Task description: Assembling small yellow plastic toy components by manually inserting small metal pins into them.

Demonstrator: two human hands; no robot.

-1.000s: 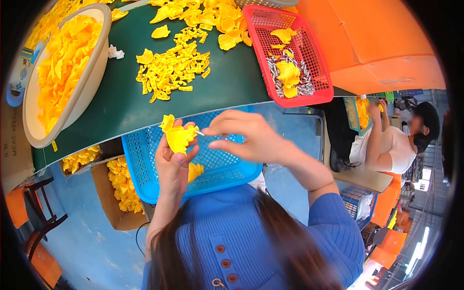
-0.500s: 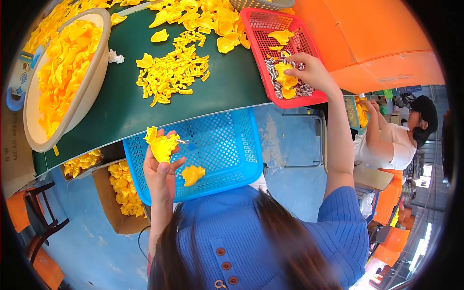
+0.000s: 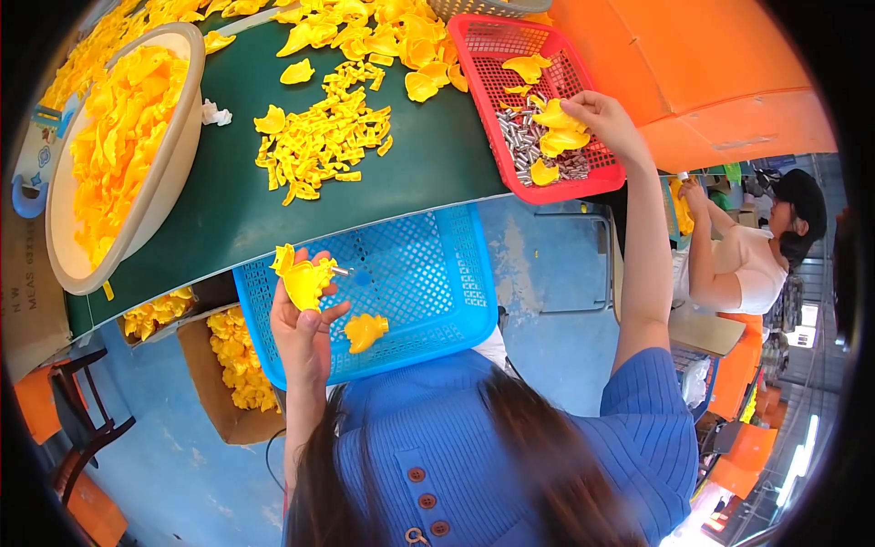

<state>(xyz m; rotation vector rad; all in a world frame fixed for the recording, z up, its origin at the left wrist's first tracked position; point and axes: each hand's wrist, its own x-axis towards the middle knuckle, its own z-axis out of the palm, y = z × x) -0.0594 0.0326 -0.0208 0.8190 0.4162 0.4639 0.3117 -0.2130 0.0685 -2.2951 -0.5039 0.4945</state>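
Over blue basket (image 3: 428, 273) | left hand (image 3: 301, 333) clamps yellow piece (image 3: 305, 278), upright | right hand (image 3: 606, 118) fingers curled in red basket (image 3: 592, 182)

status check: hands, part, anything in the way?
Left hand grips yellow plastic part over blue basket. Right hand reaching into red basket, at yellow pieces. Nothing blocking.

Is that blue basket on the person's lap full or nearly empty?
Nearly empty. The blue basket holds just one yellow piece; the rest of its mesh floor is bare. The left hand holds another yellow piece over it.
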